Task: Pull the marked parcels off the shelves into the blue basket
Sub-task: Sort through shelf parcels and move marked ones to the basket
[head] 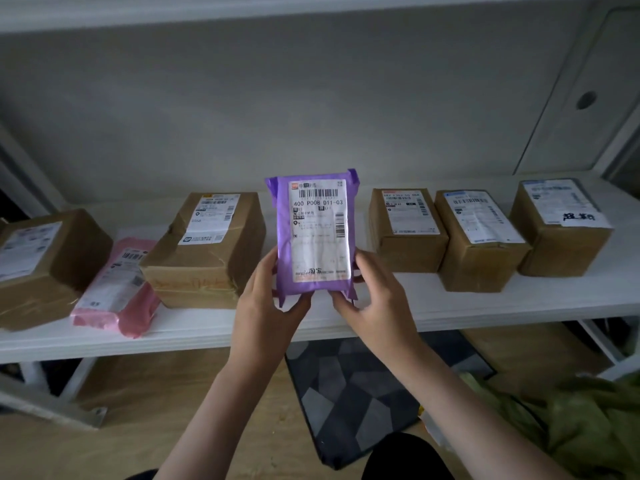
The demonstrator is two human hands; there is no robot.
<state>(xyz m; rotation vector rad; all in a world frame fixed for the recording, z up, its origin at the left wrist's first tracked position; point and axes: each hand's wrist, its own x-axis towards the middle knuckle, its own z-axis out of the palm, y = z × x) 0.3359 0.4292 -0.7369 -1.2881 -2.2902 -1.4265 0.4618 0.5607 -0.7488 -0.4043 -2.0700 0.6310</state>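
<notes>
A purple parcel was held upright above the front edge of the white shelf, its label turned toward the camera. It was gripped at its lower corners by both hands: the left hand was curled round the corner at seven o'clock of the parcel, the right hand round the corner at five o'clock. No hand-drawn mark could be made out on its label, so it could not be told whether this parcel was one of the marked ones; the moment was judged to be a check of the label.

The blue basket was not seen in the view, so nothing could be said of what had already been dropped into it. Much work appeared to be left. On the shelf, at nine o'clock of the held parcel, a large taped carton was seen, with a pink parcel just beside it and another carton farther out. At three o'clock three cartons stood in a row: a first carton, a middle carton, and the far carton, on whose label black handwriting was seen. That one was judged a likely candidate for pulling.

The shelf was backed by a pale grey wall. Below the shelf a wooden floor and a dark patterned mat were seen, with green fabric at four o'clock of the frame.
</notes>
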